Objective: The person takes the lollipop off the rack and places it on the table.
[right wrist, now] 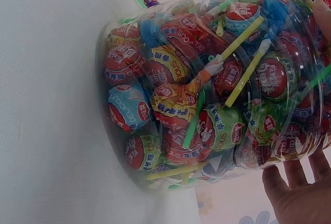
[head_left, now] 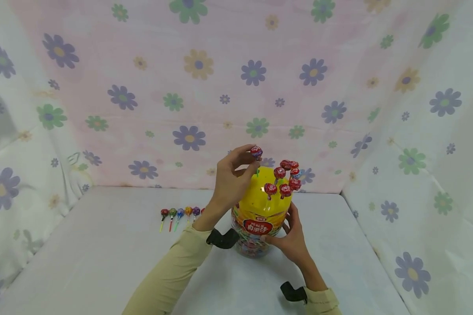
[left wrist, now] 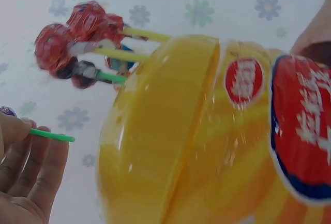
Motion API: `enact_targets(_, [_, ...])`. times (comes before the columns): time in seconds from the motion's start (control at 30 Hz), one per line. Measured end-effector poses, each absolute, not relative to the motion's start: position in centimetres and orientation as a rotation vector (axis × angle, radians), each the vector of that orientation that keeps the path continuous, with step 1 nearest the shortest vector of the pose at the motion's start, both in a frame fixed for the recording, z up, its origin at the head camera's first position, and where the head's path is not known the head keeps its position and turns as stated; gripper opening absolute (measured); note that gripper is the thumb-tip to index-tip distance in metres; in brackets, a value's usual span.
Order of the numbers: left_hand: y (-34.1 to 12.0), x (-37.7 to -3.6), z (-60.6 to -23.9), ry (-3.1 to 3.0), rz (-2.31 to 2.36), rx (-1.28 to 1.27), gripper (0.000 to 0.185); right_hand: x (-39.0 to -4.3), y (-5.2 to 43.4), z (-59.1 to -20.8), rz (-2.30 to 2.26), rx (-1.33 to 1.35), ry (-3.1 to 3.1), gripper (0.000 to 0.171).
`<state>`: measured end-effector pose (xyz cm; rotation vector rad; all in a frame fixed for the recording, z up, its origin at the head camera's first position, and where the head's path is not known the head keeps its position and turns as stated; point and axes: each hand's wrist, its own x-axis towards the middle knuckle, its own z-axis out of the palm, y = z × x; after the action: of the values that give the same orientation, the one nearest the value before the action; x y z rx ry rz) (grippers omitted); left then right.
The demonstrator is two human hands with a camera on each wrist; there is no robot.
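A large clear plastic jar [head_left: 254, 247] of wrapped lollipops stands upright on the table, with a yellow lid [head_left: 262, 192] and a red oval label. Several red-wrapped lollipops [head_left: 279, 173] stick up from the lid's right side. My left hand [head_left: 232, 179] is raised at the lid's left edge and pinches one lollipop [head_left: 256, 151] by its ball. In the left wrist view its green stick [left wrist: 51, 135] points toward the lid, apart from it. Low on the jar's right side, my right hand [head_left: 294, 238] holds the body, thumb in front and fingers round the far side.
Left of the jar, a row of lollipops [head_left: 180, 213] in different colours lies on the white table [head_left: 114, 249], partly hidden behind the left forearm. A flower-patterned cloth [head_left: 157, 105] hangs behind the table and along both sides.
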<state>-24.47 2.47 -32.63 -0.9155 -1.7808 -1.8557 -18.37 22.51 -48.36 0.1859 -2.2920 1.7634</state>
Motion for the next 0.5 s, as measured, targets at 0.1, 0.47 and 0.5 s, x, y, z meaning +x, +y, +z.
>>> enact_targets(0.1, [1.2,-24.5,-33.1,-1.785,-1.858,-0.897,0.037,-18.3,22.5,-48.3,1.763,0.193,-2.291,0.110])
enact_targets(0.47, [-4.3,-24.5,-36.6,-1.908,-1.879,-0.722,0.038,-18.2,22.5,-48.4,1.770,0.207,-2.286,0.110])
enact_targets(0.5, [-4.8,-24.5,-37.1,-1.919,-1.884,-0.703,0.038,-18.2,22.5,-48.5,1.771,0.205,-2.286,0.110])
